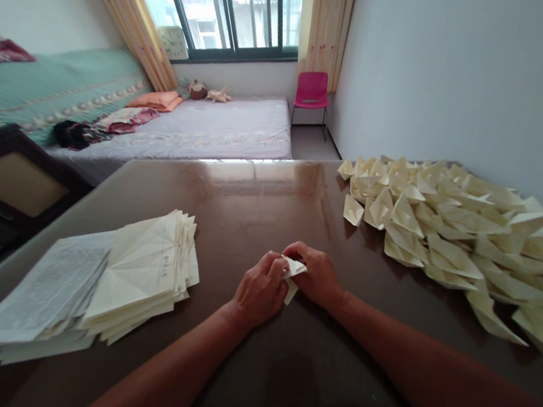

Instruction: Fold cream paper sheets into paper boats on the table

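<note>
Leftmost on the brown worktop (251, 207), grey-printed sheets (42, 289) lie partly under a fanned stack of creased cream sheets (139, 266). Mid-worktop, left hand (262, 288) and right hand (317, 274) meet at 1 small folded paper (295, 269), fingers of both pinched on it, 1 flap angled down toward the wearer; contact with the surface unclear. Farther right, well apart, a broad heap of pointed cream paper shapes (455, 222) spreads beside the pale wall (471, 76).

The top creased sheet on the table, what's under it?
Under the creased sheet, edges of more cream sheets stick out. Their middles are covered, so I can't see what's there.
</note>
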### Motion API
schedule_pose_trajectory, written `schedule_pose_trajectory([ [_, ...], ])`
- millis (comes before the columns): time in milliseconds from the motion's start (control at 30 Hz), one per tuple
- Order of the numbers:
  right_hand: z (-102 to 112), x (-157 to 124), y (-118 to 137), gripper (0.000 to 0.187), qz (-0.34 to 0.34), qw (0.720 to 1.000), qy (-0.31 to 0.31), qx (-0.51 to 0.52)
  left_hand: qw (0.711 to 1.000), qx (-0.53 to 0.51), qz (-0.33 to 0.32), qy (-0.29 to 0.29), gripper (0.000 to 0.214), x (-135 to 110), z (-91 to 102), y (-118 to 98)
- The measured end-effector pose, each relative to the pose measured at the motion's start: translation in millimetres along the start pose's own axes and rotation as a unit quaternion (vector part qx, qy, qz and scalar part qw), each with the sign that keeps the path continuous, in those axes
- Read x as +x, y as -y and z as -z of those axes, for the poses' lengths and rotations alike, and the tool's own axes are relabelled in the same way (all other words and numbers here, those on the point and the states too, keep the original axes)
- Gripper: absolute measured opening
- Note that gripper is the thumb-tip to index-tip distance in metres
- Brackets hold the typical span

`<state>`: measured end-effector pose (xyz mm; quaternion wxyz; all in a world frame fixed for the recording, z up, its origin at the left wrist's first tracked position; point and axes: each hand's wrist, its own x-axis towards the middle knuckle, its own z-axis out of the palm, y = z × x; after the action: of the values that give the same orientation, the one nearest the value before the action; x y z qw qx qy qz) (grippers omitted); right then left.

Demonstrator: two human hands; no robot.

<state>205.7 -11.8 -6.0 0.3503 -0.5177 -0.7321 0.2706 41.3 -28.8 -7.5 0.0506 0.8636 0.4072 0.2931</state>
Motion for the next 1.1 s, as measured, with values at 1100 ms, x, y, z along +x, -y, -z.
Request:
schedule_pose_trajectory([
  [1100, 21, 13, -23, 0.027, 0.239, 0.955, 0.103, -0.144, 0.98, -0.106, 0.14, 0.099, 0.022, 9, 29.8, 44],
])
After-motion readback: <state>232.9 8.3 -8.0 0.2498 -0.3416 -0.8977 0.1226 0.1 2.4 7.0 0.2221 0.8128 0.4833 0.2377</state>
